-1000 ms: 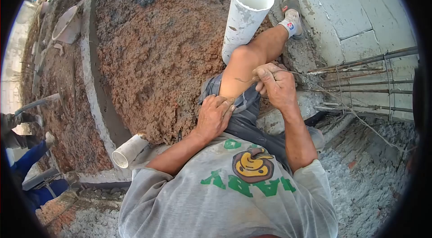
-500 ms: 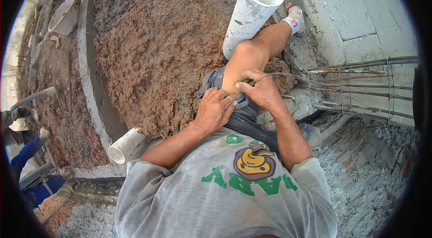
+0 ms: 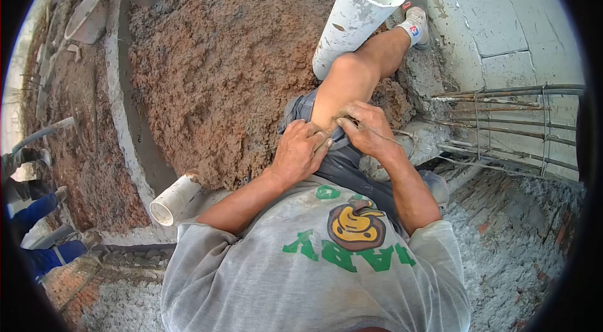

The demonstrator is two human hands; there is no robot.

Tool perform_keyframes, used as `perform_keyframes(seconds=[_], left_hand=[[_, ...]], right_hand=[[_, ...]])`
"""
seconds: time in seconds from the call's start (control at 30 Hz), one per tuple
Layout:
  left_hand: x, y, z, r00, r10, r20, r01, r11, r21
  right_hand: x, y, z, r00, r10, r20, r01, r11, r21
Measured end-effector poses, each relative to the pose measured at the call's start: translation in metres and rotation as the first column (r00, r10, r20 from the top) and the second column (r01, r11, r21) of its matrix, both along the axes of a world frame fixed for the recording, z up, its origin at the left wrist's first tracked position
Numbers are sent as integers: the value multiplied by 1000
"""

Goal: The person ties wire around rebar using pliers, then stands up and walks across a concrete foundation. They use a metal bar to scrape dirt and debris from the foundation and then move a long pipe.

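My left hand (image 3: 300,151) lies on the thigh of my bent leg, at the hem of the dark shorts (image 3: 336,165). Its thumb and fingers are pressed together, and what is between them is too small to tell. Close beside it, on the right, my right hand (image 3: 367,131) pinches a thin cord or wire (image 3: 384,138) that trails off to the right. The fingertips of both hands nearly meet over the bare skin above the knee (image 3: 348,74).
A wide white pipe (image 3: 352,24) stands in reddish soil (image 3: 207,81) beyond the knee. A smaller pipe (image 3: 174,200) is at lower left. Steel bars (image 3: 509,121) jut from the right near a block wall (image 3: 502,11). Another person's blue-clothed limbs (image 3: 38,212) show at far left.
My right hand has come down and left to my left hand, bringing the thin cord or wire with it. My left hand stays on the thigh. The view has shifted slightly.
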State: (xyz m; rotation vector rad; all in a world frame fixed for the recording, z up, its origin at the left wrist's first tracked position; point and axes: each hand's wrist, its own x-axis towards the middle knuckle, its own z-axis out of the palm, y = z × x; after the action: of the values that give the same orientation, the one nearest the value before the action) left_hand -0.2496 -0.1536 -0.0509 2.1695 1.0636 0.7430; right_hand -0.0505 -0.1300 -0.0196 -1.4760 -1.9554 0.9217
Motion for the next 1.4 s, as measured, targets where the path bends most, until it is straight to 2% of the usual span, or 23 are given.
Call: perform_keyframes(seconds=[0.03,0.07,0.13,0.23,0.3,0.43,0.47,0.5,0.6,0.67,0.8,0.9,0.97,1.1,1.17,1.2,1.27,1.3,1.37,1.4], left_hand=[[0,0,0,1000,6,11,-6,1000,-11],[1,0,0,1000,13,21,-13,1000,-21],[0,0,1,999,18,32,-18,1000,-10],[2,0,0,999,13,37,-12,1000,-14],[1,-1,0,1000,19,19,-18,999,-39],[-4,-3,-6,995,19,97,-24,999,45],[-2,-5,-8,990,60,130,-70,995,70],[-3,-5,-8,992,58,110,-63,997,40],[0,-8,-12,986,86,141,-92,995,41],[1,-8,-12,984,100,148,-106,994,31],[2,-7,-12,986,93,136,-99,994,40],[0,-6,-13,988,81,135,-87,995,44],[1,-4,-13,991,53,126,-58,998,35],[2,-2,-13,986,74,147,-80,996,42],[3,-3,-13,984,75,162,-81,996,33],[2,-3,-11,984,74,163,-79,997,21],[3,-2,-9,984,72,162,-75,997,9],[3,-2,-9,988,73,139,-76,997,15],[2,-2,-10,990,77,114,-80,997,18],[4,-3,-13,986,89,139,-95,995,34]], right_hand=[[0,0,1,1000,-15,-11,16,997,77],[-1,1,1,1000,-12,-11,13,997,76],[-2,2,-1,995,-96,-39,102,975,197],[-4,0,6,995,-97,-9,97,984,151],[-7,-2,15,1000,1,12,-2,993,117],[-18,0,22,982,174,66,-181,978,107],[-15,2,19,971,230,59,-233,970,63],[-15,3,22,963,262,66,-263,965,16],[-12,9,30,954,296,46,-298,954,20],[-15,13,35,980,195,25,-194,980,-51],[-14,18,14,978,207,-33,-210,974,-88],[-8,16,10,976,217,20,-216,975,-46],[-6,18,21,976,151,158,-169,980,107],[2,22,23,988,74,138,-98,980,172],[1,20,25,1000,2,2,-2,999,32],[-1,18,23,1000,-1,4,1,1000,30],[-7,15,18,998,50,-33,-57,963,-264],[-10,14,15,998,52,-36,-60,963,-264],[-13,12,12,977,208,43,-210,977,27],[-7,14,11,972,221,76,-226,973,55]])
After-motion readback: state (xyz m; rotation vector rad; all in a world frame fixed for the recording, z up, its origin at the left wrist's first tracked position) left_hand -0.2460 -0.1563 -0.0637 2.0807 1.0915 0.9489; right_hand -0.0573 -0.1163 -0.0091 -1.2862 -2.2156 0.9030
